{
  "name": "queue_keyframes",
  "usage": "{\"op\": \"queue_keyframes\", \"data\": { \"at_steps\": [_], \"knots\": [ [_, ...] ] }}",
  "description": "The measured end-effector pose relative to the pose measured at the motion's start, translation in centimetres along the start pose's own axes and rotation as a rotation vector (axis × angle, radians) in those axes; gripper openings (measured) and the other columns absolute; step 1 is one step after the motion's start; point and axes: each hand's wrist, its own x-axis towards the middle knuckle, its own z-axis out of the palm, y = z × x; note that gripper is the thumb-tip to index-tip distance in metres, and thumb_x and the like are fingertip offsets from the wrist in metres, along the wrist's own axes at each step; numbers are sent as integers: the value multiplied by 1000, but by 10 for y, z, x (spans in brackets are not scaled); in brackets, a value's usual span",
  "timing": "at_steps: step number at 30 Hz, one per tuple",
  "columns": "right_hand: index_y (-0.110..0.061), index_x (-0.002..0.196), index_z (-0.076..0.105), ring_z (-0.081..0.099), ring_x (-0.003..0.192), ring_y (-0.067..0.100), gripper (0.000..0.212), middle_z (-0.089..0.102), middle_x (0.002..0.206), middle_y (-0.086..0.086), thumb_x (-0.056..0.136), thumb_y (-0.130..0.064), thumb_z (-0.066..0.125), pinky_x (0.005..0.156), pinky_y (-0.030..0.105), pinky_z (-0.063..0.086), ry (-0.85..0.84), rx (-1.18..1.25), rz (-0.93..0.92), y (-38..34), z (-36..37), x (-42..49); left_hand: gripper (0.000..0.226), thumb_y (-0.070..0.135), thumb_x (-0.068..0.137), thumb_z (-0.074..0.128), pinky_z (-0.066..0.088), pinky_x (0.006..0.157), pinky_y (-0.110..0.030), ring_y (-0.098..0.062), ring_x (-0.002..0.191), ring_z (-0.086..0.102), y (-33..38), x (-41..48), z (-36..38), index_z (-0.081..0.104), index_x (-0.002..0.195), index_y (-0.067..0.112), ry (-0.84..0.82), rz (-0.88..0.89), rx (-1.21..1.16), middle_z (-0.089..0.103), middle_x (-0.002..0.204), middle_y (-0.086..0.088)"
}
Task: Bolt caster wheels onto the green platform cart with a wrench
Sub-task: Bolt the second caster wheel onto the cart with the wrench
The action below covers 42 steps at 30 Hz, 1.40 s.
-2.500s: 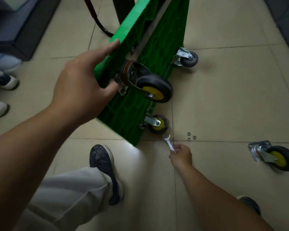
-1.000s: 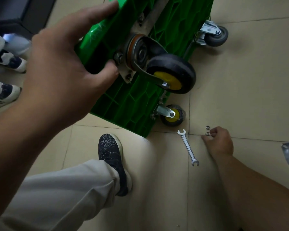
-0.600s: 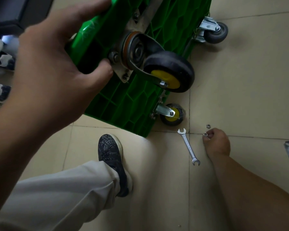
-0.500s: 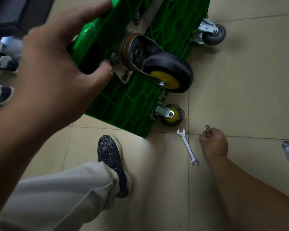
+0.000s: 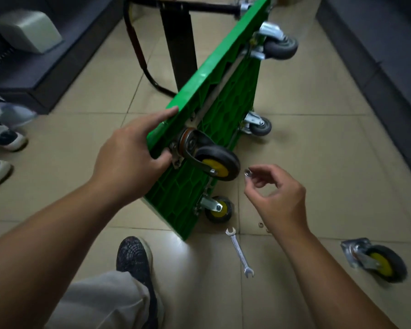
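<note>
Right hand (image 5: 277, 198) lifted, pinching nut (image 5: 248, 172); spare nuts (image 5: 260, 225) half-hidden; left hand (image 5: 126, 157) grips cart (image 5: 223, 103).

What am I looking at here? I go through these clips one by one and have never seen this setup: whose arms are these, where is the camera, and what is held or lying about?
There is no machine here. These are a person's two bare arms, filmed by one wide-angle camera worn on their head and looking down. The left hand grips the edge of the green cart, which stands tipped on its side on the tiled floor, beside a mounted caster. The right hand pinches a small nut, or perhaps a washer, at its fingertips. On the floor lie a wrench, a few spare nuts and a loose caster. The dark shoe is the wearer's own.
</note>
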Motion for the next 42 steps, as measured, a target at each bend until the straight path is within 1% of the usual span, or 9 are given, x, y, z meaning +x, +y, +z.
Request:
{"op": "queue_keyframes", "data": {
  "at_steps": [4,8,12,15,20,25,31,35,42],
  "knots": [
    [-15,94,75,68,71,19,22,72,79,-2,79,0,79,72,38,59,-3,133,104,-24,-21,-8,74,19,85,72,44,66,-29,-16,74,49,3,0,0,47,143,58,1,-10,33,60,142,11],
    [-8,94,73,69,76,27,25,74,84,7,77,9,78,75,26,57,24,443,75,-75,-30,-6,74,20,84,72,44,69,-27,-17,85,60,5,0,2,46,143,57,8,-12,45,58,143,16],
    [-8,106,72,70,80,18,33,74,89,8,76,6,76,82,24,57,-95,616,40,-122,-33,-3,74,20,86,72,42,64,-26,-10,74,49,6,0,3,45,145,56,13,-21,55,58,142,15],
    [-10,94,78,71,74,21,20,75,85,15,74,-11,75,72,24,57,-183,832,259,-129,-26,0,74,20,87,72,41,59,-25,-7,66,44,5,-1,3,44,145,56,11,-17,52,58,142,15],
    [0,95,74,71,70,24,28,72,85,22,80,-21,64,61,24,57,-344,1185,676,-129,-8,0,73,20,87,72,46,60,-25,-8,75,53,6,-1,2,45,145,55,11,-9,44,58,142,16],
    [1,103,71,69,72,19,29,72,88,18,83,-19,64,63,21,56,-315,1258,803,-120,3,-2,72,21,84,72,35,55,-16,-2,65,47,7,1,2,47,143,55,16,-14,76,59,140,21],
    [1,104,63,73,79,22,27,74,101,24,80,-9,69,68,22,58,-227,1155,814,-102,15,-8,73,20,85,72,35,57,-17,-6,71,46,10,-1,6,46,144,54,17,-9,93,58,141,20],
    [0,104,62,75,84,23,26,73,105,25,81,-9,67,67,22,58,-214,1260,857,-98,17,-9,73,21,86,71,37,59,-16,-6,72,46,16,-5,10,44,146,53,10,-2,101,58,141,19],
    [0,119,63,74,90,22,37,73,108,22,83,-6,64,72,22,58,-165,1340,829,-87,25,-8,60,41,85,55,55,79,-34,-6,96,58,28,-7,11,46,143,54,-50,-15,-5,57,135,19]
  ]
}}
